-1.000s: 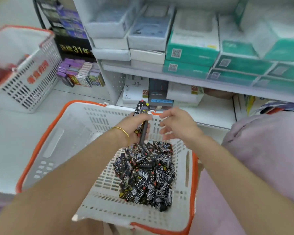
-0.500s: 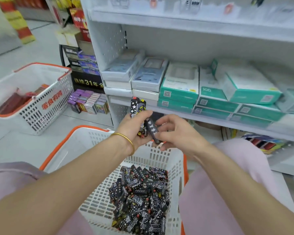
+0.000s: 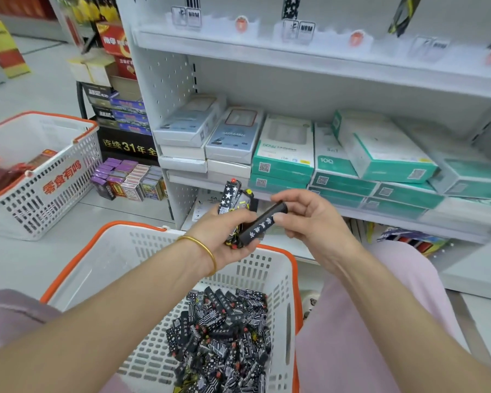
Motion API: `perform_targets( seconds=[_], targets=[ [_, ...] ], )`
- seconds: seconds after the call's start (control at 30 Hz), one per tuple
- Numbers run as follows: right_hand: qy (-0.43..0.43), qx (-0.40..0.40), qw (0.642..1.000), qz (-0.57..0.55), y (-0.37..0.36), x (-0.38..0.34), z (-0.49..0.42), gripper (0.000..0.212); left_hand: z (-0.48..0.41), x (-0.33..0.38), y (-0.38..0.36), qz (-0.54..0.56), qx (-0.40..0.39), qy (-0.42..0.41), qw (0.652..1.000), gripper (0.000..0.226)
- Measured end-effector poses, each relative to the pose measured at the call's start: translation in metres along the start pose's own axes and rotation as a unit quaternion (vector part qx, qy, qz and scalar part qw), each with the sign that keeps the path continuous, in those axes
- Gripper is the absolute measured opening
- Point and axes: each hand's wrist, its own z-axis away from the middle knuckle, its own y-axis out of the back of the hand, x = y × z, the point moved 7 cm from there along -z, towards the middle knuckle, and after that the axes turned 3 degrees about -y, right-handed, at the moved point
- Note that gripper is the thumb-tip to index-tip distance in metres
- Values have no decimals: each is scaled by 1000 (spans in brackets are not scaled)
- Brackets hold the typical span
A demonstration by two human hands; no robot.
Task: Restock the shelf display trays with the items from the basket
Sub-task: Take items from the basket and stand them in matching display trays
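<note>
Lifted from the basket [image 3: 119,268] at 6 o'clock, left hand [image 3: 224,238] grips a lighter bundle [image 3: 232,197], right hand [image 3: 312,222] pinches one black lighter [image 3: 262,222], likely shelf-bound

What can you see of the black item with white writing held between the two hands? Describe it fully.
The black item is a slim, rounded bar, glossy like plastic, with white characters running along its side. It lies tilted, upper end to the right. The right hand pinches that upper part between thumb and fingers; the lower end rests in the left hand against a bundle of similar patterned items, above the white basket.
</note>
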Motion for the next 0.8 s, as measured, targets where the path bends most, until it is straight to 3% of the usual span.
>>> perform_targets(
  seconds=[0.2, 0.33, 0.5, 0.8],
  targets=[
    [-7, 18, 994, -103, 6, -11, 12, 17, 7, 9, -21, 32, -19, -67, 997, 23],
    [16, 111, 993, -46, 26, -37, 21, 13, 18, 21, -58, -2, -54, -130, 990, 30],
    [85, 175, 981, -7, 67, -102, 47, 20, 40, 50, -124, -12, -102, -163, 981, 21],
    [304, 346, 885, 76, 190, -253, 81, 22, 60, 85, -230, -12, -196, -147, 970, 27]
  ],
)
